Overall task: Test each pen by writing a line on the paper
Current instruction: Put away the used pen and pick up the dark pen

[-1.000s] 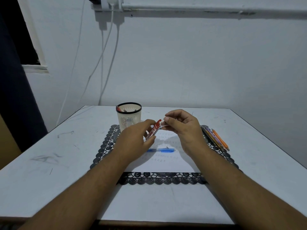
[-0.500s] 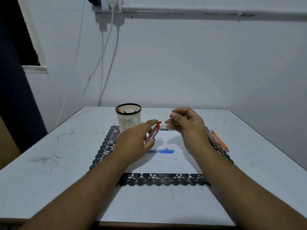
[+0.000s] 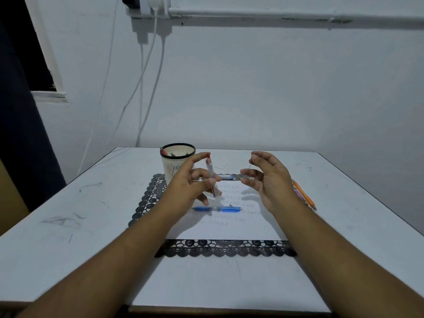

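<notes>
My left hand (image 3: 192,187) pinches a clear pen with a red end (image 3: 211,177) between thumb and fingers, held nearly upright above the white paper (image 3: 231,228). My right hand (image 3: 269,180) hovers a little to the right of it, fingers loosely curled and apart, with nothing visible in them. A blue pen (image 3: 218,209) lies crosswise on the paper, which carries rows of faint scribbles. Another pen (image 3: 227,177) lies along the paper's far edge, partly hidden by both hands.
The paper lies on a black lace mat (image 3: 220,249) on a white table (image 3: 68,214). A cream pen cup (image 3: 175,164) with a black rim holds several pens at the mat's back left. Orange and purple pens (image 3: 304,196) lie right of my right hand.
My hands have drawn apart. The right hand let go of the pen's end and moved right. The left hand turned the pen from slanted to nearly upright.
</notes>
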